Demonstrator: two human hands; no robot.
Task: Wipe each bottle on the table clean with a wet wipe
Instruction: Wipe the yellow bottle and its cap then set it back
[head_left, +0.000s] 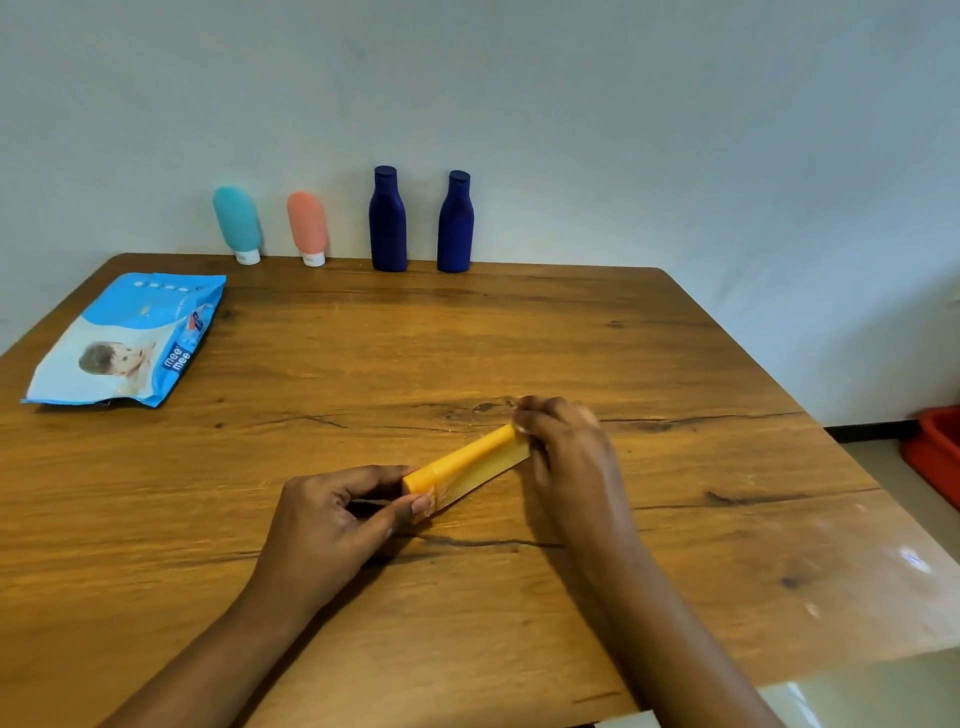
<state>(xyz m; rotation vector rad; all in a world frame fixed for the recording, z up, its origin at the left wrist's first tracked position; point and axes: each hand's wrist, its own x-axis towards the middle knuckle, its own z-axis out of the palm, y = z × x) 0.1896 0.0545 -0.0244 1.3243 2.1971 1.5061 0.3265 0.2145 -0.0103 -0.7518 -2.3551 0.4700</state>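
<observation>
A yellow-orange bottle (457, 460) lies tilted just above the middle of the wooden table (467, 338). My left hand (332, 519) pinches its near, lower end. My right hand (566, 457) grips its far end, with a thin translucent wipe (485, 475) stretched along the bottle's underside. Against the back wall stand a teal tube (236, 221) and a pink tube (307, 226), both cap down, and two dark blue bottles (387, 221) (455, 223), upright. A blue pack of wet wipes (127, 340) lies flat at the table's left.
The table's right edge runs diagonally down to the near right corner. A red tub (935, 452) sits on the floor beyond that edge. The wall stands directly behind the row of bottles.
</observation>
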